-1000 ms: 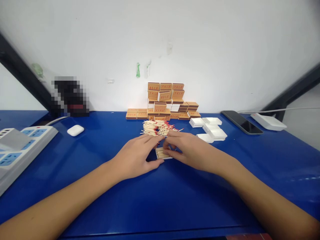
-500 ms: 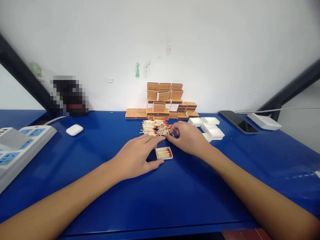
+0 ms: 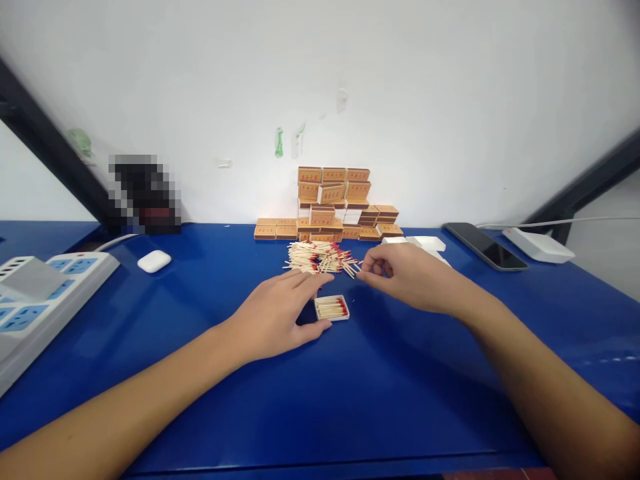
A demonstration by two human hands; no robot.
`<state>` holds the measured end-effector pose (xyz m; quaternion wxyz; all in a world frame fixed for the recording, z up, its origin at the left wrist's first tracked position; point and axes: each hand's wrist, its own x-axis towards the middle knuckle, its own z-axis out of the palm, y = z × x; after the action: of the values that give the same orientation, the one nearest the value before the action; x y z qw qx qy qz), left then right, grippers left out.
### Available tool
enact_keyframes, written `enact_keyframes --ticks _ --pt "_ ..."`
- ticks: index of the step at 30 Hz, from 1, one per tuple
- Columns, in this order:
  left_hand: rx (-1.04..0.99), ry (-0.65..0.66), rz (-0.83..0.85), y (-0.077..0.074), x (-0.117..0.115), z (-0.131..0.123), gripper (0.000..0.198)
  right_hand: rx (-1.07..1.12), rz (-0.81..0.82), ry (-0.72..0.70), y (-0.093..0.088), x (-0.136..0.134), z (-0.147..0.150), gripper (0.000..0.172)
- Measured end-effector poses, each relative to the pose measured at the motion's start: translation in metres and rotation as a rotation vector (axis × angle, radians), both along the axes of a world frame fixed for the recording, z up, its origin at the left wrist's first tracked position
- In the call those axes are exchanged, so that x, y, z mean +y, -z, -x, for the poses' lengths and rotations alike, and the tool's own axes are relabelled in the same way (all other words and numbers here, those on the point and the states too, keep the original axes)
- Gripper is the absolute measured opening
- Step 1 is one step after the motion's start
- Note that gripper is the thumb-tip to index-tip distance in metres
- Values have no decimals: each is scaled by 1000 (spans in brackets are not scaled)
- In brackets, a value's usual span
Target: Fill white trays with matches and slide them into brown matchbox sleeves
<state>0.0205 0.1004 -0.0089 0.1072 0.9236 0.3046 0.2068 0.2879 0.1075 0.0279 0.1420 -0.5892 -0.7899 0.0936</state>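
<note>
A small white tray [image 3: 333,308] half filled with red-tipped matches lies on the blue table [image 3: 350,393]. My left hand [image 3: 273,313] lies beside it, thumb at its near corner and forefinger along its far side, holding it still. Just behind is a loose pile of matches [image 3: 317,257]. My right hand [image 3: 410,277] hovers at the pile's right edge. Its thumb and forefinger are pinched together on a few matches.
Stacked orange matchboxes [image 3: 330,200] stand against the white wall. Empty white trays [image 3: 430,242] sit partly hidden behind my right hand. A phone [image 3: 484,245] and a white box [image 3: 537,245] lie at the right, an earbud case [image 3: 154,261] and a power strip [image 3: 30,293] at the left.
My right hand left the tray, reached into the match pile, then drew back to the right with a pinch of matches. My left hand stayed on the tray.
</note>
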Motion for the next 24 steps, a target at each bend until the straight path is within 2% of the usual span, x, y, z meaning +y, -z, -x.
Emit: enact_keyframes --ticks 4,9,16,20,24 --pt "17 -13 11 -1 0 0 59 -9 79 -2 1 0 -3 20" --pt "18 -13 16 -2 -1 1 59 -55 -7 94 13 6 8 18" --pt "10 -10 5 0 1 0 59 -34 -120 104 24 12 10 25" --pt "10 -8 -5 0 1 0 58 -80 -122 122 28 14 11 30" --pt "0 -3 -13 0 0 0 59 -98 -87 111 32 17 15 25"
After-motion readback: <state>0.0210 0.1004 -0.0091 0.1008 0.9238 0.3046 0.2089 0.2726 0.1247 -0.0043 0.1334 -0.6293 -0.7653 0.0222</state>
